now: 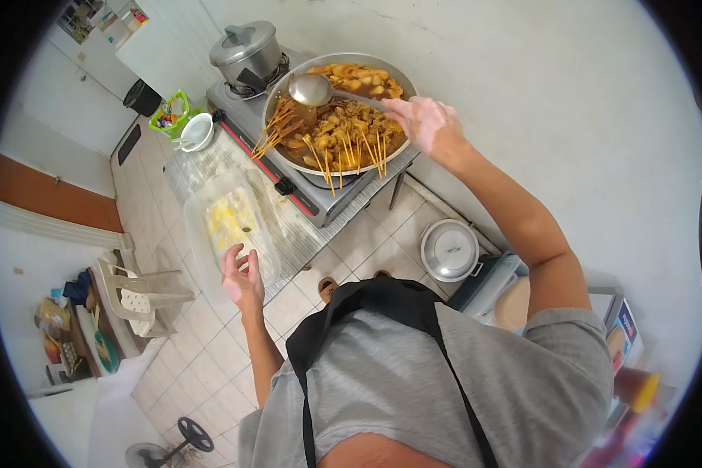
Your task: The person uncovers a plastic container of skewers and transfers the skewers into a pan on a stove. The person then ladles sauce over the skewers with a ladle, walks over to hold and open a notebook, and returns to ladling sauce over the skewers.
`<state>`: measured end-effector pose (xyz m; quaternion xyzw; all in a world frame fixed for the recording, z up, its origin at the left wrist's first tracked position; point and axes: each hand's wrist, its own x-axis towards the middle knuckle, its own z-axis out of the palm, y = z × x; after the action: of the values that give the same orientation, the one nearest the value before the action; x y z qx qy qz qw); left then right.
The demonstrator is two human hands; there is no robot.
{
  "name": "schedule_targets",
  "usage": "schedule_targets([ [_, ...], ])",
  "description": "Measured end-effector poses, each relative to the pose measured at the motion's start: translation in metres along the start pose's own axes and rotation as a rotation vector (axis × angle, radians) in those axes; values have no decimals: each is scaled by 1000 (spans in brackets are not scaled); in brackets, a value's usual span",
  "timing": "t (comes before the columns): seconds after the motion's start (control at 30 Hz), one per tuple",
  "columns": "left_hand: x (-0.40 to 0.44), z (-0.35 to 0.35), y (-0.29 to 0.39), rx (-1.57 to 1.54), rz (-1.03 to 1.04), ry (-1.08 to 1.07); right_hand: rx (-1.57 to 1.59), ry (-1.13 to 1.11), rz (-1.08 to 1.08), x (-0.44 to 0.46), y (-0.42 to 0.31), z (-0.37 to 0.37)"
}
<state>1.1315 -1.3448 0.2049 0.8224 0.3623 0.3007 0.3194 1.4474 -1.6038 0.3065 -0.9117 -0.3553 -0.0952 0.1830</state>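
My right hand (427, 125) is closed round the handle of a metal ladle (312, 90). The ladle's bowl is over the left part of a wide, shallow pan (407, 84). Skewered food (339, 136) in brown sauce fills the pan, with several wooden sticks leaning out over its near and left rim. Paler pieces (363, 78) lie on the pan's far side. My left hand (243, 273) is held with its fingers apart and slightly curled, over the near end of a clear plastic container (195, 226) with yellowish residue. Nothing shows in that hand.
The pan rests on a two-burner gas stove (320, 207), beside a lidded pot (246, 54). White bowls (197, 131) and a green basket (171, 113) are at the table's left end. Another lidded pot (450, 249) stands on the floor; plastic chairs (136, 296) are at left.
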Motion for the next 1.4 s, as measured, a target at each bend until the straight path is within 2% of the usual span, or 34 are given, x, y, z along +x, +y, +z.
schedule_targets([
  [0.13,-8,-15,-9,25,-33,15,-28,25,140,0,28,6],
  [0.33,-6,-42,-21,27,19,-17,49,29,448,-15,70,59],
  [0.4,-3,-53,-27,15,65,-49,135,-38,417,-13,84,92],
  [0.47,-2,-63,-38,-12,101,-77,88,-166,393,-17,58,85],
  [0.5,-3,-71,-45,-21,132,-83,-122,-134,149,-20,62,104],
  [0.57,-4,-84,-59,-30,184,-130,-327,-327,-5,-24,46,111],
  [0.6,-5,-95,-63,-25,206,-171,-67,-353,149,-27,30,109],
  [0.63,-6,-105,-70,2,246,-206,-214,-344,184,-39,0,94],
  [0.67,-6,-112,-80,33,293,-249,336,-52,580,-54,-30,86],
  [0.73,-8,-116,-110,64,385,-291,358,176,599,-126,-113,34],
  [0.77,-12,-117,-123,8,409,-368,384,512,479,-137,-121,70],
  [0.8,-15,-117,-138,-46,421,-446,232,764,191,-147,-119,106],
  [0.83,-12,-111,-170,-59,475,-535,456,773,293,-190,-163,88],
  [0.87,-14,-91,-198,-112,514,-552,358,729,177,-225,-182,91],
  [0.9,-21,-78,-216,-165,552,-571,404,690,310,-262,-205,102],
  [0.93,-28,-70,-241,-175,571,-607,392,694,332,-305,-231,117],
  [1.0,-68,-60,-237,-153,603,-759,397,543,477,-393,-259,161],
  [1.07,-105,-56,-230,-135,641,-918,280,287,679,-504,-291,221],
  [1.1,-129,-49,-222,-119,681,-998,-21,230,406,-569,-268,301],
  [1.17,-172,-43,-216,-86,748,-1146,337,-13,1155,-687,-321,324],
  [1.2,-193,-39,-213,-67,782,-1212,276,-344,1234,-738,-359,286],
  [1.23,-217,-36,-211,-50,808,-1279,502,-278,1755,-792,-371,313],
  [1.27,-242,-33,-209,-35,835,-1338,286,-1,1759,-867,-398,351],
  [1.3,-266,-30,-208,-14,861,-1400,426,196,2200,-884,-455,275],
  [1.33,-289,-30,-207,10,885,-1459,231,367,2387,-978,-440,387],
  [1.4,-346,-30,-207,62,928,-1564,387,453,2560,-994,-544,258],
])
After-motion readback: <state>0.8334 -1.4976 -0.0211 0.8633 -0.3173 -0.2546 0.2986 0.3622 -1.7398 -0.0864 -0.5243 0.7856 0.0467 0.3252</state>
